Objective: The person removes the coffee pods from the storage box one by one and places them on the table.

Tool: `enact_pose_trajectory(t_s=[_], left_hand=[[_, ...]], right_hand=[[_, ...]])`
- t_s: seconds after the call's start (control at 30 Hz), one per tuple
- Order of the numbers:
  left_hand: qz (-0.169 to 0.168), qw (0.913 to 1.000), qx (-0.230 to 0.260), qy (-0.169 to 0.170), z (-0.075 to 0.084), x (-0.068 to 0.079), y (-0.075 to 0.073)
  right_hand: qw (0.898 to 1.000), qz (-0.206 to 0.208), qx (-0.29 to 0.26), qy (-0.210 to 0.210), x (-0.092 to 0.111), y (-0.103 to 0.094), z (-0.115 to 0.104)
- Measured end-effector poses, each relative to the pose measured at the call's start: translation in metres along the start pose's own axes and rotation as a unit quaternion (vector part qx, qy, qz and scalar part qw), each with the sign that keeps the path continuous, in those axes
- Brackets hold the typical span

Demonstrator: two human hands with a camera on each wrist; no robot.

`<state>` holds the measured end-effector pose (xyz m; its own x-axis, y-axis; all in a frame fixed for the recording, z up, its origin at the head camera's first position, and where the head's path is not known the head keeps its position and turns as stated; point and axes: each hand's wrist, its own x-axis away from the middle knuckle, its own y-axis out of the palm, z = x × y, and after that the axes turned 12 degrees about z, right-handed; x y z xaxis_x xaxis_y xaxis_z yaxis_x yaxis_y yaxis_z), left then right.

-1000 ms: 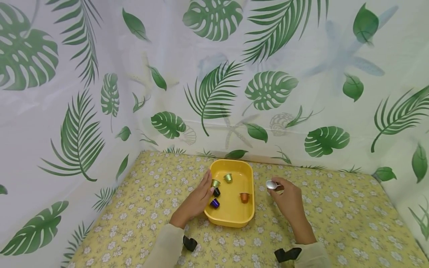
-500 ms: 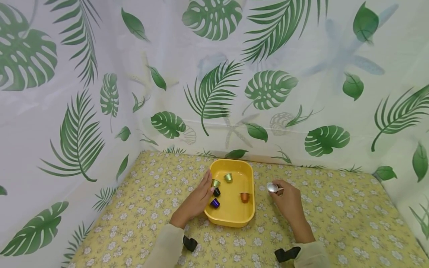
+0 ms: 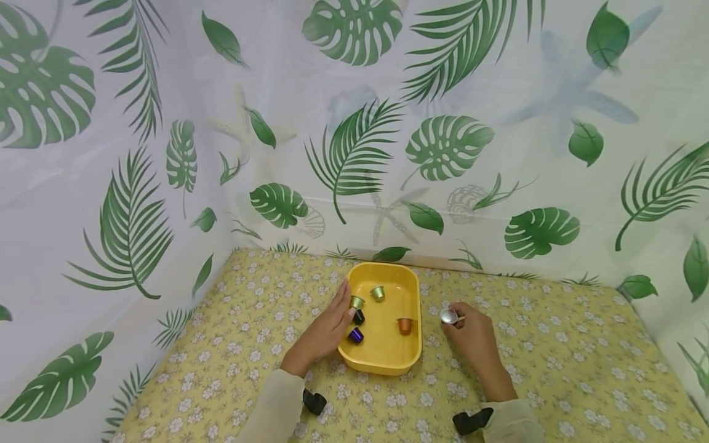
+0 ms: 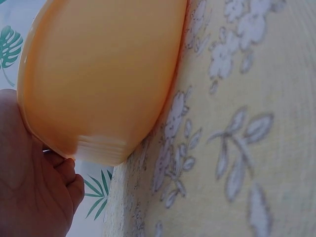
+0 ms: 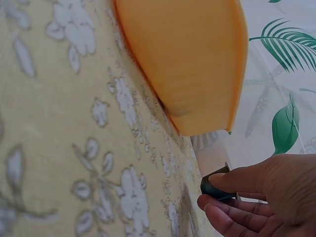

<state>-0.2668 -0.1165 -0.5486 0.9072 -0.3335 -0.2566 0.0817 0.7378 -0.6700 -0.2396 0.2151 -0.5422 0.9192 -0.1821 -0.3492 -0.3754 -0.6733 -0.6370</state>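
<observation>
My left hand (image 3: 328,323) is at the left side of a yellow plastic tray (image 3: 382,368), its thumb at the rim. In the left wrist view, the fingers of that hand (image 4: 34,192) curl against the tray's outer wall (image 4: 103,74). To the right of the tray, my right hand (image 3: 477,335) pinches a coffee capsule (image 3: 448,316), its silver lid facing up toward the head camera. The right wrist view shows this capsule's dark green body (image 5: 217,187) between thumb and fingers, apart from the tray.
Inside the tray lie several capsules: a light green one (image 3: 378,293), another green one (image 3: 356,303), a black one (image 3: 359,317), a purple-blue one (image 3: 356,335) and a copper one (image 3: 405,326). A yellow floral cloth (image 3: 232,369) covers the table; a leaf-patterned curtain (image 3: 471,234) stands behind.
My right hand has shifted slightly toward me, with the capsule still pinched in it. The left hand, the tray and the capsules inside it look unchanged.
</observation>
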Motion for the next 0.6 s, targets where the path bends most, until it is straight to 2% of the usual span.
enact_pose_trajectory(t_s=[0.6], left_hand=[[-0.002, 1.0, 0.0, 0.004, 0.0014, 0.0009, -0.0022]], right_hand=[[1.0, 0.003, 0.001, -0.013, 0.0019, 0.0069, 0.0022]])
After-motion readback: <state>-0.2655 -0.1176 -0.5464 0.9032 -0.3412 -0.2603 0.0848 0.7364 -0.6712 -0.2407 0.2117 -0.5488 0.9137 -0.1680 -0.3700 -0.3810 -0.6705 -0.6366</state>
